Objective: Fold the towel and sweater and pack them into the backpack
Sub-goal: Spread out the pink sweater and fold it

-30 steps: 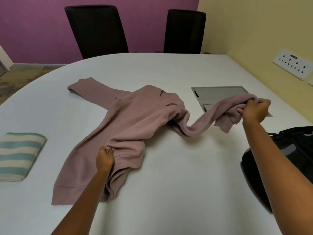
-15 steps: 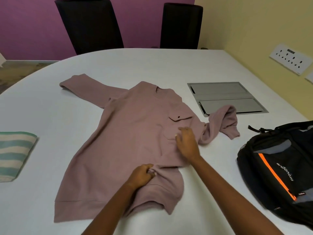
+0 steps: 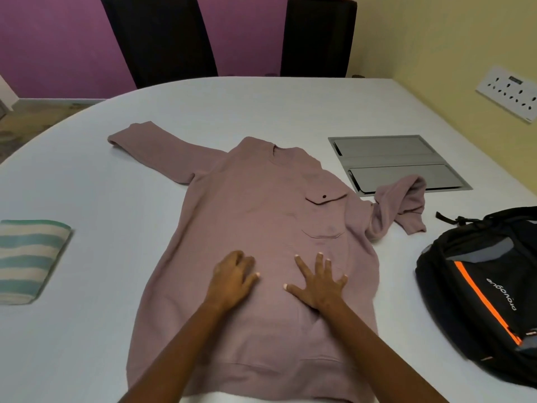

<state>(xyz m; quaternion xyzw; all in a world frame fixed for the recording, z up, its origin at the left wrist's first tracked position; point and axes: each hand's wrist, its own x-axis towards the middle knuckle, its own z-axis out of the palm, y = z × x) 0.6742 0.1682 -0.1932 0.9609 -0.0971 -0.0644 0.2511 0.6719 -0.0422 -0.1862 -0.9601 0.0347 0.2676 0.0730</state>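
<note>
sweater (image 3: 261, 228) lies front-up and flat on the tabletop (image 3: 261, 112), pocket showing. long axis runs from the hem nearest the person up to the collar, leaning a bit right at the collar end.

both hands sit on the sweater's lower body, side by side. left hand (image 3: 232, 280) lies palm-down, fingers loosely bent, holding nothing. right hand (image 3: 319, 283) is flat with fingers (image 3: 319, 263) spread and straight, pressing the cloth, nothing gripped.

my read: smoothing step, fold not started. what the next move turns on is the sleeves, both beyond the fingers. the straight sleeve (image 3: 157, 152) angles out from the sweater's left shoulder, left hand nearer. the bunched sleeve (image 3: 401, 205) is crumpled just off the sweater's right shoulder, right hand nearer, and likely needs straightening before it folds in.

towel (image 3: 26, 260) is already folded, well apart to the sweater's left. backpack (image 3: 479, 286) is near the sweater's right side, lying down.

hard to make out:
- hem partly covered by the forearms
- backpack cut off by the frame, so i can't tell if it's unzipped
- towel clipped by the frame
- bunched sleeve's cuff overlaps the metal hatch (image 3: 392, 158)
</note>
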